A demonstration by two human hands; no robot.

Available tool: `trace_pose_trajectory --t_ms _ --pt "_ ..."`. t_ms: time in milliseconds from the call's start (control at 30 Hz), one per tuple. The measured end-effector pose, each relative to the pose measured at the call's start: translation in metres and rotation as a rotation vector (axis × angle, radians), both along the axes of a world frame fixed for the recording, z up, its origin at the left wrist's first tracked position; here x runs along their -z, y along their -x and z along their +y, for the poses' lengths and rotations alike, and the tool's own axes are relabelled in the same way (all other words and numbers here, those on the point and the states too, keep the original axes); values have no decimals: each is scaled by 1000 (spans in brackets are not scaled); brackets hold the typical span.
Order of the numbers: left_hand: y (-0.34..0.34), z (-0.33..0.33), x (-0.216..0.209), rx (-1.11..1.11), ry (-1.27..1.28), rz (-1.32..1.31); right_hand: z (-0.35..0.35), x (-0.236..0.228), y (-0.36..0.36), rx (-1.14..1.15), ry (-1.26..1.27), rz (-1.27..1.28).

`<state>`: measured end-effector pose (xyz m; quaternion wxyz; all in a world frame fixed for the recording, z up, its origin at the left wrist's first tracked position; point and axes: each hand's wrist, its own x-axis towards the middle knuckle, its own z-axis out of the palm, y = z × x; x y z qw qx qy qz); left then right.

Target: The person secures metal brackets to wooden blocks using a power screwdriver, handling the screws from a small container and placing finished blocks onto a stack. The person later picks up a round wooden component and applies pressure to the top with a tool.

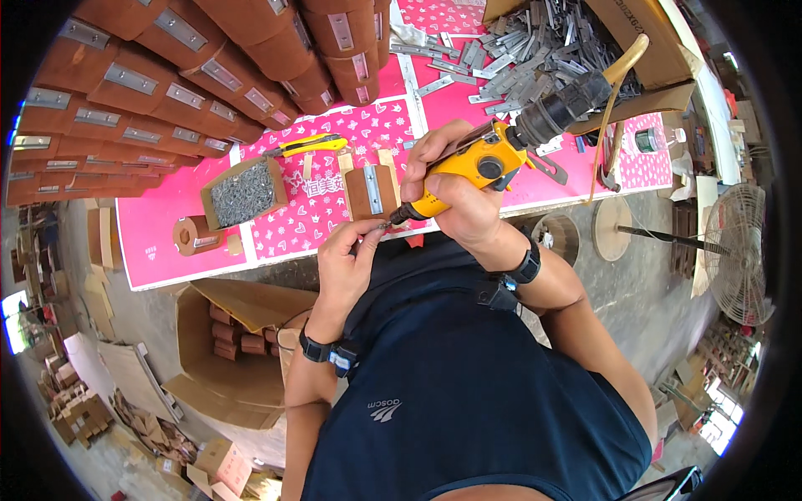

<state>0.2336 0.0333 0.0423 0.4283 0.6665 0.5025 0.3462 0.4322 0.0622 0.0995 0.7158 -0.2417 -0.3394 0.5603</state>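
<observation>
Grips yellow power screwdriver (pixel 474 156) in right hand (pixel 458 203) and pinches small dark piece (pixel 383 225) at its bit with left hand (pixel 346 250), near brown block (pixel 357 199) on pink desk (pixel 180 263), apparently mid-fastening, with stacked plated blocks (pixel 251 33) seemingly done, loose metal strips (pixel 501 81) remaining.

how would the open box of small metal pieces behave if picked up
Probably heavy for its size: the box is filled with metal pieces. Being open, it could spill if tilted. Its walls look like cardboard, so may flex.

I see a floor fan (pixel 738 250) off to the right, a plastic bottle (pixel 648 140) and a yellow utility knife (pixel 313 146).
</observation>
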Motion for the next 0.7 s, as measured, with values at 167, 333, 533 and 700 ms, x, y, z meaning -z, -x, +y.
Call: trace_pose_trajectory --t_ms 167,333,533,700 --pt "0 0 2 10 -31 10 2 1 -2 -8 -22 -4" --pt "-3 -1 -9 22 30 37 1 -1 -3 -18 -19 -25" --pt "-8 7 5 -13 -282 151 1 1 3 -87 4 -140" --pt "-14 25 27 -71 -376 198 15 16 14 -74 -63 -301"
